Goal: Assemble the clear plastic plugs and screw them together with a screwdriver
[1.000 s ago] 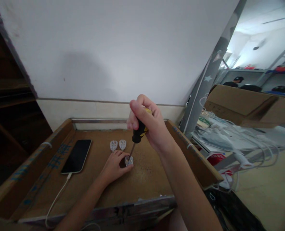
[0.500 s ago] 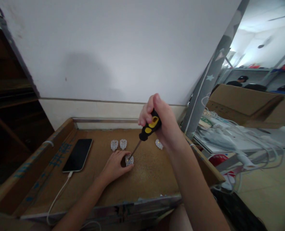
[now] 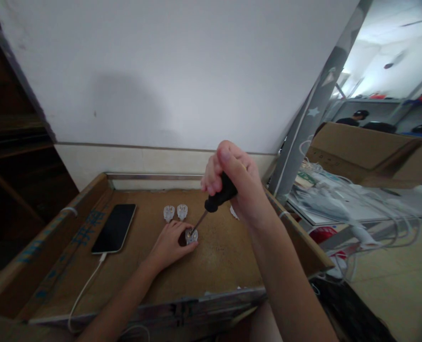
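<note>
My right hand (image 3: 232, 180) is wrapped round the handle of a screwdriver (image 3: 216, 200), which slants down to the left. Its tip meets a small clear plastic plug (image 3: 191, 236) on the wooden board. With thumb and fingers, my left hand (image 3: 173, 242) pinches that plug from its left side and holds it against the surface. Two similar clear plugs, one on the left (image 3: 168, 213) and one on the right (image 3: 182, 212), stand just beyond my left fingers. Another clear piece (image 3: 234, 212) lies partly hidden behind my right wrist.
A phone (image 3: 114, 229) with a white cable (image 3: 86, 289) lies at left on the wooden desk tray (image 3: 139, 270), which has raised sides. A grey post (image 3: 303, 118) rises at right, before a table with tangled cables (image 3: 335, 194) and a cardboard box (image 3: 368, 154). A person (image 3: 355, 118) is far off.
My right hand has rolled round with the screwdriver, so the handle's yellow patches have turned out of sight. The tip stays on the plug, and my left hand keeps its pinch.
</note>
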A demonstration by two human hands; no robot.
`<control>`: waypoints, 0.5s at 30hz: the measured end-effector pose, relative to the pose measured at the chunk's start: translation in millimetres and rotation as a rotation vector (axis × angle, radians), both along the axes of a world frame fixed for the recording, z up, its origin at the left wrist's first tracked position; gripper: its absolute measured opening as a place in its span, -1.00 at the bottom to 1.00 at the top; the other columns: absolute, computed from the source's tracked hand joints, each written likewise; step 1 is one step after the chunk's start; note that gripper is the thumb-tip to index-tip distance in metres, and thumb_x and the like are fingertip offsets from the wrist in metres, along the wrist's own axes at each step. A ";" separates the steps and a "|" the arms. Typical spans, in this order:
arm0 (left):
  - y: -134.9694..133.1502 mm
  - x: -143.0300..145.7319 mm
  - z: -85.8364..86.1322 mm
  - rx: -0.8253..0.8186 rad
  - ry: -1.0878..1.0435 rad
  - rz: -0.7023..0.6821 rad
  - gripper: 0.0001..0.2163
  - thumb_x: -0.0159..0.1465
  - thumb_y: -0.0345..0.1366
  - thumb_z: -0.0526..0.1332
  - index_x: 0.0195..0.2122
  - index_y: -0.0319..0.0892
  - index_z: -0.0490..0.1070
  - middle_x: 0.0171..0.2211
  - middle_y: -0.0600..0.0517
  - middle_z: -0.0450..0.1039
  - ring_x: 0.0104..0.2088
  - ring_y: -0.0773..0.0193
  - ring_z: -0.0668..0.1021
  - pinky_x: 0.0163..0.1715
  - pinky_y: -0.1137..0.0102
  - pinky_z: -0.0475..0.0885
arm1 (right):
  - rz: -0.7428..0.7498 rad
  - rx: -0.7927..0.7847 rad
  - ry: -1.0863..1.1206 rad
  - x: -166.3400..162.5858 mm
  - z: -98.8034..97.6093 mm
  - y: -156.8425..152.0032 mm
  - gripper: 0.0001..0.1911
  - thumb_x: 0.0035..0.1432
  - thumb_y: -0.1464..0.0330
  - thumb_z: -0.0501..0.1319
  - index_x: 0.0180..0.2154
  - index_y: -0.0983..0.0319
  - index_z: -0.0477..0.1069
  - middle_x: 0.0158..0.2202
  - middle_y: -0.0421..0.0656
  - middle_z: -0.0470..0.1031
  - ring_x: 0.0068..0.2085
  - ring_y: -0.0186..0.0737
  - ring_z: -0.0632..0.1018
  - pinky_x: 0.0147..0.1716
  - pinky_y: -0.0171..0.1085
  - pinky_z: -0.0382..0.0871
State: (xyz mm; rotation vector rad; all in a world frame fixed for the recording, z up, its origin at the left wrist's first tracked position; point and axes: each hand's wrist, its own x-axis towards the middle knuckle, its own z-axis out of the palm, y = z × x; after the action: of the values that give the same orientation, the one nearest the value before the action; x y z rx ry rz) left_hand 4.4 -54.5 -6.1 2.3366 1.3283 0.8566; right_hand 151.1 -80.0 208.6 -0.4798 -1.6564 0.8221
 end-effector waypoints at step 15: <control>5.3 -89.2 32.4 0.142 0.264 0.682 -0.48 0.21 -0.06 0.07 0.12 -0.27 0.22 0.05 -0.24 0.32 0.02 -0.18 0.39 -0.03 0.06 0.29 | -0.265 0.086 0.171 -12.3 2.0 0.9 -0.77 0.17 0.20 0.15 -0.42 0.15 0.16 -0.65 -0.39 0.11 -0.64 -0.47 0.22 -0.64 -0.38 0.11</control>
State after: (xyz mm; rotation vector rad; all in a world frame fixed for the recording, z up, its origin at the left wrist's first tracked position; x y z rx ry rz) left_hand -84.8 -49.2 26.3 2.1565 2.3157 0.8515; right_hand 138.7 -79.1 210.5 -0.5403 -1.4282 0.5775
